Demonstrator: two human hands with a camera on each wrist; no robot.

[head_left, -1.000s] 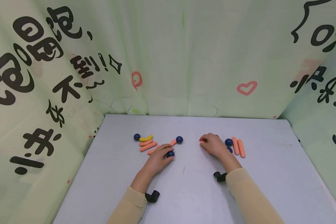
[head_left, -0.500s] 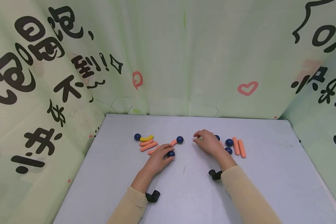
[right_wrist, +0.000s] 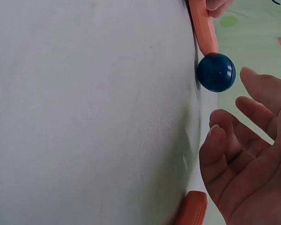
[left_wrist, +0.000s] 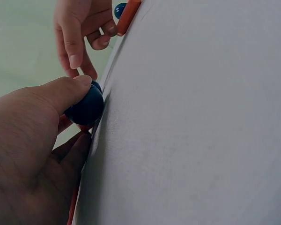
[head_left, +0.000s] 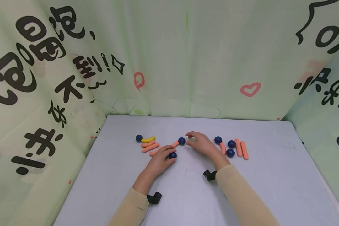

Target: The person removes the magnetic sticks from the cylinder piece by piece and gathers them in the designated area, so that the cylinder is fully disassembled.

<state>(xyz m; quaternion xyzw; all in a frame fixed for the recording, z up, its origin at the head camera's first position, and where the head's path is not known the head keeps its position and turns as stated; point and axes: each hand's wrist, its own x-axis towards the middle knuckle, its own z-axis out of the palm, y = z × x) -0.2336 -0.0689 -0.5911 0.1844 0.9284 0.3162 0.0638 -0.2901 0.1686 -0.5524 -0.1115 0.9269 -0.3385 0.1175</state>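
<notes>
My left hand [head_left: 158,160] rests on the table left of centre, thumb and fingers around a blue ball [left_wrist: 86,108]. Beneath its fingers runs an orange stick [head_left: 175,143], partly hidden, whose far end meets another blue ball [head_left: 181,141]. My right hand [head_left: 201,145] is just right of that second ball, holding nothing, its fingers spread and loosely bent. In the right wrist view, thumb and fingertips stand a short gap from this ball [right_wrist: 215,72].
Left on the table [head_left: 101,188] lie a blue ball [head_left: 139,138], a yellow curved piece [head_left: 148,139] and several orange sticks [head_left: 150,147]. Right of my right hand are three blue balls [head_left: 231,144], a curved orange piece [head_left: 223,148] and two straight orange sticks [head_left: 238,147]. A printed curtain [head_left: 164,56] surrounds the table.
My right hand has left the curved orange piece and moved left toward the ball at the stick's end, uncovering the blue balls on the right. The left hand stays put.
</notes>
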